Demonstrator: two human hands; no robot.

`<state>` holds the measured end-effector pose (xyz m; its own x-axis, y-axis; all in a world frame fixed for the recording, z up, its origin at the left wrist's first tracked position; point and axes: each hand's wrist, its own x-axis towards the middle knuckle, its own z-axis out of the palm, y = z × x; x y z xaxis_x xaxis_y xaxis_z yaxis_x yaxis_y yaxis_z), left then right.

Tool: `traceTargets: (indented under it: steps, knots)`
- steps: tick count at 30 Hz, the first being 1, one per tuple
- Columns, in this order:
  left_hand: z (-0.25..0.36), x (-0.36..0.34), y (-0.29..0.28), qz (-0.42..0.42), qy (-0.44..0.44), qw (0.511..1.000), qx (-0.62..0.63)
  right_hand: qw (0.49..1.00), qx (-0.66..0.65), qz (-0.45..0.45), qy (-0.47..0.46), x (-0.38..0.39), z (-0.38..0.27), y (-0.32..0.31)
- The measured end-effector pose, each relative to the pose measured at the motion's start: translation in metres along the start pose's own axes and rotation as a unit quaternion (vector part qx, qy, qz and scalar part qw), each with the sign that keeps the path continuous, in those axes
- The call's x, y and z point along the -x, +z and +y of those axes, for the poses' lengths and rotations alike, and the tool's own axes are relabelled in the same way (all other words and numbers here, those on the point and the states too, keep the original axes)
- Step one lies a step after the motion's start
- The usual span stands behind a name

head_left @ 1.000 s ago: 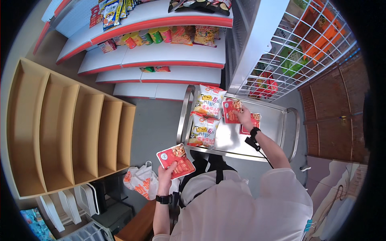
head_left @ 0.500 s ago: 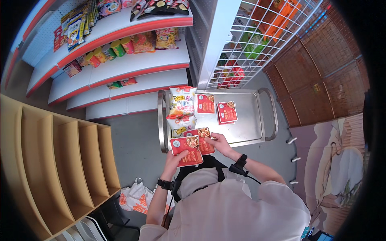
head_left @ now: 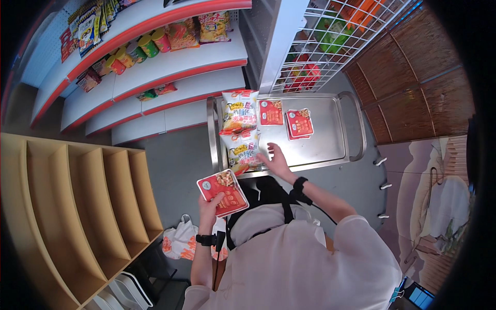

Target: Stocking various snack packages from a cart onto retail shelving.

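Note:
A red flat food pack (head_left: 227, 188), possibly more than one stacked, is held in my left hand (head_left: 208, 207) in front of the steel cart (head_left: 320, 149). My right hand (head_left: 274, 158) is open over the cart's near part, fingers apart, beside the lower white snack bag (head_left: 241, 149). An upper white snack bag (head_left: 238, 111) lies behind it along the cart's left side. To their right on the cart are a red pack (head_left: 270, 112) and a small stack of red packs (head_left: 299, 124).
White red-edged shelves (head_left: 181, 57) with snacks stand behind, a wire mesh panel (head_left: 325, 51) at back right. A wooden shelf unit (head_left: 77, 212) is on the left, a white plastic bag (head_left: 178, 243) on the floor, a brown woven screen (head_left: 403, 88) at right.
My right hand took a red pack from the cart to my left hand, then moved back toward the cart, open. My left hand has shifted slightly left since half a second ago.

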<state>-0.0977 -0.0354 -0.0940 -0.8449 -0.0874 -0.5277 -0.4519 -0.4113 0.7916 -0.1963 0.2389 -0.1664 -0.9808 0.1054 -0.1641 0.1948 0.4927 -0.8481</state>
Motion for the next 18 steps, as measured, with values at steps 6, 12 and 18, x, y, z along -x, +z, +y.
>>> traceTargets:
  steps: [6,12,18]
  knots:
    - [0.008,0.023,-0.043,0.081,0.034,0.996,0.003,0.995,0.07,-0.038,0.062,-0.026,-0.009,0.018]
    - [0.013,0.037,-0.052,0.092,0.058,0.994,0.027,0.991,0.054,-0.06,0.108,-0.031,-0.01,0.03]
    - [0.022,0.032,-0.039,0.085,0.089,0.992,0.004,0.99,0.058,-0.065,0.114,-0.026,-0.014,0.026]
